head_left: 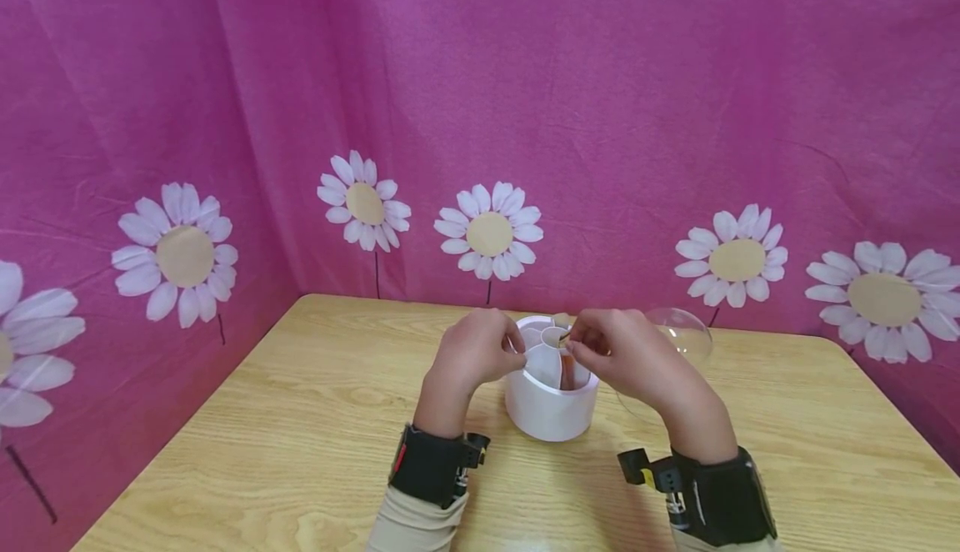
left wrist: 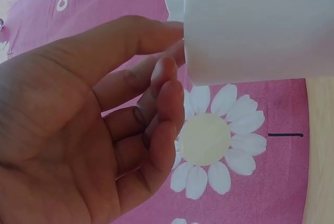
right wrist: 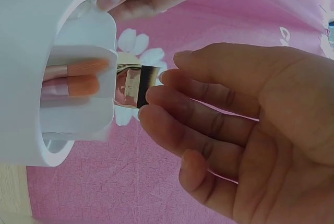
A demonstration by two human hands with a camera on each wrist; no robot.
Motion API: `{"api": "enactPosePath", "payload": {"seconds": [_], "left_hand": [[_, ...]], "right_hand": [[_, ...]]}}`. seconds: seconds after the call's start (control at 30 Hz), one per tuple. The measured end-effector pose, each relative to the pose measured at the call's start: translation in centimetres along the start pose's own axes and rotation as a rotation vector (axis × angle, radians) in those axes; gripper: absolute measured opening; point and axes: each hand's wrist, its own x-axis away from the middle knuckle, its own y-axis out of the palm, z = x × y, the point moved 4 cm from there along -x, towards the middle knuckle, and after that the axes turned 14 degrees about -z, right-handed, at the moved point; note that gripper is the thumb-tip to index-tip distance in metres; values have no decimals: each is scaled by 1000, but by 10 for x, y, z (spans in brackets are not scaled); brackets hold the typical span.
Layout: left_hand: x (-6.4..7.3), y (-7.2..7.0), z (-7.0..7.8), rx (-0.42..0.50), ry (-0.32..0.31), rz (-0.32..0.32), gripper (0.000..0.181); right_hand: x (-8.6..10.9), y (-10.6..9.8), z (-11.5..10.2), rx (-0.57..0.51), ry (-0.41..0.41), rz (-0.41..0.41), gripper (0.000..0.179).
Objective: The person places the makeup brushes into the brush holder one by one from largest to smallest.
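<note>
A white round brush holder (head_left: 551, 410) with inner dividers stands upright on the table. My left hand (head_left: 480, 348) pinches its rim at the left, thumb and index finger at the edge in the left wrist view. Above the holder's right side is my right hand (head_left: 618, 348), its fingers loosely bent and thumb apart. Just off its fingertips, a flat makeup brush (right wrist: 128, 85) with dark bristles and a shiny gold ferrule sticks up from the holder. Two makeup brushes (right wrist: 83, 85) with orange bristles sit lower in a nearer compartment. Their handles are hidden by the holder.
A clear dome (head_left: 682, 335) is on the table, right of the holder and partly behind my right forearm. The wooden table (head_left: 315, 419) ends at the back against a pink cloth (head_left: 585, 118) with white daisies. Each wrist wears a black strap with a camera.
</note>
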Motion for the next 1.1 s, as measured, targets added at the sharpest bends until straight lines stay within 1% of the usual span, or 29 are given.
{"api": "enactPosePath", "payload": {"seconds": [0.17, 0.4, 0.5, 0.8, 1.1], "left_hand": [[-2, 4, -2, 29, -26, -14, 6], [-6, 9, -2, 34, -94, 22, 18], [-7, 10, -2, 40, -108, 21, 21], [-9, 9, -2, -17, -82, 11, 19], [-12, 11, -2, -90, -81, 58, 27]], "right_hand": [[0, 0, 0, -1, 12, -5, 5], [1, 0, -1, -9, 14, -8, 4], [1, 0, -1, -11, 11, -9, 5], [0, 2, 0, 3, 17, -8, 5], [-1, 3, 0, -1, 9, -7, 5]]}}
